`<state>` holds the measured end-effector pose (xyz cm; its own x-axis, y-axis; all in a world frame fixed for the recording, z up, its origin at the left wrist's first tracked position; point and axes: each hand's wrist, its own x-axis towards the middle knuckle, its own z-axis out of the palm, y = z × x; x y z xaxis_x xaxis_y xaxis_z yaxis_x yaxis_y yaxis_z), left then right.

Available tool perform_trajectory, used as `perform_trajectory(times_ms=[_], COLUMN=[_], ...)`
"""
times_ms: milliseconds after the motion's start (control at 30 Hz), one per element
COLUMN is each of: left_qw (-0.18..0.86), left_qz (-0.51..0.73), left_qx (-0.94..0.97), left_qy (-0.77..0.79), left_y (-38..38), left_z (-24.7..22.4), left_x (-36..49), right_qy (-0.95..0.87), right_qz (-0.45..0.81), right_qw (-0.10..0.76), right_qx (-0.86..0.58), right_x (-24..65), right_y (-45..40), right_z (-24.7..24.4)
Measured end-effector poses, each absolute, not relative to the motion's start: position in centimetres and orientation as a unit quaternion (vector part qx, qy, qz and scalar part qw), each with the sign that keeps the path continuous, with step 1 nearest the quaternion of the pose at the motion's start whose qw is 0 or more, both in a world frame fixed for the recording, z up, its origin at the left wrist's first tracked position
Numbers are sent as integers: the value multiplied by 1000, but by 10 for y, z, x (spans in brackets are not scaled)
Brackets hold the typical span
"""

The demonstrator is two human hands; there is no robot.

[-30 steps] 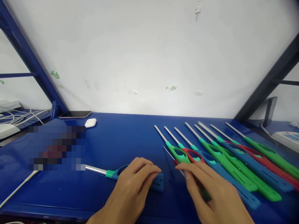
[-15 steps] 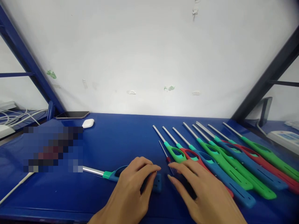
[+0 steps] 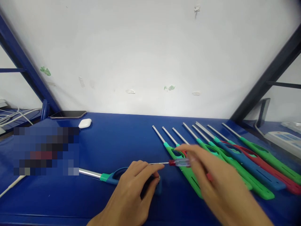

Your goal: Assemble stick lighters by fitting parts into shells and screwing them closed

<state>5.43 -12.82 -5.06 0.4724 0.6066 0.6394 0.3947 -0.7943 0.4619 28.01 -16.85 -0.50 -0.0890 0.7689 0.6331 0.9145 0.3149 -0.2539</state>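
Note:
My left hand (image 3: 131,191) is closed over the handle of a blue lighter (image 3: 111,178), its thumb and index finger pinching at a small shiny bit near the handle's end. The lighter's metal tube points left. In my right hand (image 3: 211,182), slightly blurred, is a small screwdriver (image 3: 180,162) with a clear and red handle. Its thin shaft points left, and the tip is hidden behind my left fingers. Under and beside my right hand lies a green lighter (image 3: 191,179).
A row of green, red and blue lighters (image 3: 254,166) fans across the right of the blue table (image 3: 117,135). A phone (image 3: 68,114) and a white case (image 3: 85,123) lie at the back left. A white cable (image 3: 14,185) and a blurred-out patch are at the left.
My right hand has picked up the screwdriver from the table and turned it so its shaft points left, toward my left hand. My left hand stays on the blue lighter. The view has shifted slightly.

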Motion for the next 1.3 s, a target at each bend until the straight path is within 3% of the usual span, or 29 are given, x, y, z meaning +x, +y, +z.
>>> perform_trajectory(times_ms=[233, 400, 900, 1300], left_qw=[128, 150, 167, 152], left_qz=[424, 416, 419, 417], left_qx=[837, 832, 834, 846], left_qy=[321, 334, 317, 295], left_y=[-130, -128, -125, -128], left_z=[-46, -45, -47, -44], left_x=[53, 56, 55, 55], right_qy=[-683, -679, -711, -733], right_qz=[-142, -195, -199, -90], right_qw=[385, 386, 373, 417], right_qx=[-604, -594, -562, -530], right_x=[292, 292, 284, 267], right_y=[-174, -170, -162, -165], right_z=[49, 45, 39, 46])
